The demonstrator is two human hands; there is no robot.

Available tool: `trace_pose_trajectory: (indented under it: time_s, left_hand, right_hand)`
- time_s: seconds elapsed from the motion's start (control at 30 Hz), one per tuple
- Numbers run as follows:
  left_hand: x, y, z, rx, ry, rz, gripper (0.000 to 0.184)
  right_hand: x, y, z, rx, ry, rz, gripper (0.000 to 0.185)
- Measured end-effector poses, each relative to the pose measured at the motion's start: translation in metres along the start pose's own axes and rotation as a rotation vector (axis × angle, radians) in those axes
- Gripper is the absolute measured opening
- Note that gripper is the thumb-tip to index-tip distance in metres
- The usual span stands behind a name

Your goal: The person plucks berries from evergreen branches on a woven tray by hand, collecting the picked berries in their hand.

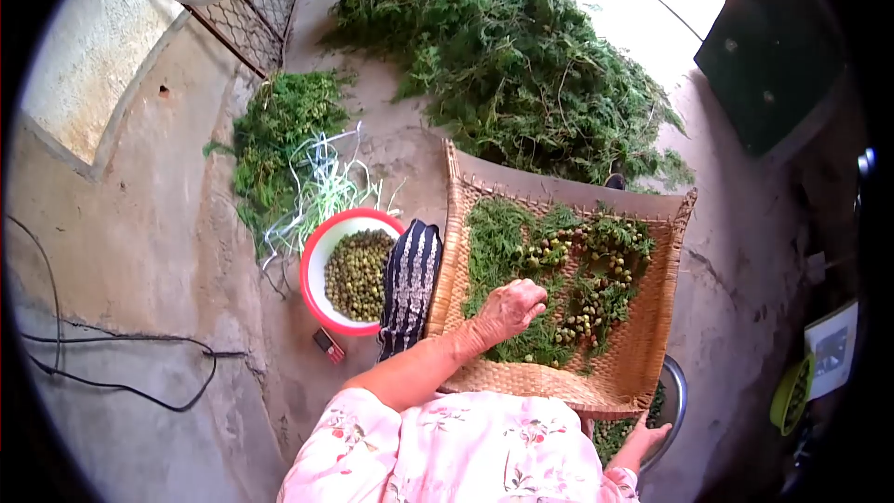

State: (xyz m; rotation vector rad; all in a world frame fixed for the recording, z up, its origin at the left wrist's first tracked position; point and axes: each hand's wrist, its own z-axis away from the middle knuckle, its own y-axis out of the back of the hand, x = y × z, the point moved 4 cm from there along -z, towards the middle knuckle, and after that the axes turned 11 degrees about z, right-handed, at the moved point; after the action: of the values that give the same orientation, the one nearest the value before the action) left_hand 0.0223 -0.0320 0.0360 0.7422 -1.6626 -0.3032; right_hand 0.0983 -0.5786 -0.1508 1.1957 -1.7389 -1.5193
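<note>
A woven wicker tray [643, 340] tilts across my lap, holding green conifer sprigs [498, 233] and small round green-brown cones [582, 321]. Over its middle, my left hand [512, 307] is closed with curled fingers just above the sprigs; whatever is in them is hidden. At the tray's near right corner is my right hand [644, 433], with two fingers spread and one at the rim. The rest of that hand is partly out of sight. Below that corner, a metal basin [680, 401] with more cones and greenery shows partly under the tray.
Left of the tray stands a red-rimmed basin [312, 270] full of cones, beside a dark patterned cloth [410, 284]. A large heap of cut branches [521, 56] lies ahead. Pale plastic strips [326, 186], a black cable [140, 340] and a green bowl [792, 398] are around.
</note>
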Motion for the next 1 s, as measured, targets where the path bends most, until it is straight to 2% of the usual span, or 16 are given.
trace_pose_trajectory:
  time_s: [0.03,0.1,0.13,0.17,0.2,0.23,0.3,0.33,0.43,0.53,0.57,0.6,0.63,0.8,0.93,1.0]
  left_hand:
    - [0.001,0.000,0.000,-0.019,0.013,0.004,0.016]
    - [-0.001,-0.001,0.000,-0.051,0.034,0.009,0.015]
    - [-0.001,-0.002,0.000,-0.052,0.050,0.006,0.016]
    - [-0.003,-0.001,0.000,-0.049,0.048,0.005,0.016]
    - [-0.005,-0.004,0.001,-0.056,0.047,0.014,0.016]
    - [-0.006,-0.006,0.001,-0.068,0.043,-0.006,0.016]
    - [-0.007,-0.006,0.000,-0.101,0.042,-0.030,0.016]
    - [-0.008,-0.006,0.000,-0.113,0.053,-0.039,0.016]
    - [-0.014,-0.010,0.003,-0.121,0.071,-0.056,0.016]
    - [-0.014,-0.011,0.004,-0.158,0.092,-0.064,0.016]
    - [-0.014,-0.010,0.004,-0.175,0.093,-0.069,0.016]
    - [-0.011,-0.009,0.004,-0.179,0.092,-0.066,0.016]
    - [-0.009,-0.009,0.003,-0.202,0.094,-0.113,0.016]
    - [-0.009,-0.012,0.001,-0.242,0.136,-0.161,0.017]
    - [-0.010,-0.011,0.005,-0.277,0.118,-0.176,0.018]
    - [-0.009,-0.010,0.004,-0.323,0.167,-0.198,0.018]
  right_hand:
    - [0.010,-0.013,-0.015,-0.034,-0.127,-0.283,0.071]
    - [-0.082,0.087,0.008,-0.156,0.044,0.160,0.071]
    - [-0.082,0.074,-0.016,-0.185,0.148,0.223,0.063]
    - [-0.058,0.029,-0.053,-0.267,0.178,-0.293,0.051]
    - [-0.079,0.034,-0.067,-0.350,-0.231,-0.861,0.041]
    - [-0.108,0.047,-0.074,-0.186,-0.686,-1.437,0.032]
    - [-0.196,0.123,-0.068,-0.332,-0.175,-1.541,0.034]
    - [-0.233,0.147,-0.068,-0.358,-0.095,-1.581,0.035]
    - [-0.350,0.222,-0.024,-0.449,0.328,-1.295,0.030]
    - [-0.432,0.231,0.033,-0.562,1.004,-0.751,0.032]
    - [-0.448,0.215,0.055,-0.727,1.082,-0.736,0.033]
    - [-0.460,0.196,0.074,-0.639,1.383,-0.688,0.038]
    - [-0.465,0.186,0.092,-0.561,1.537,-0.453,0.046]
    - [-0.466,0.138,0.128,-0.447,1.676,-0.151,0.058]
    - [-0.485,0.133,0.149,-0.362,1.677,-0.188,0.061]
    - [-0.488,0.118,0.154,-0.228,1.553,-0.229,0.063]
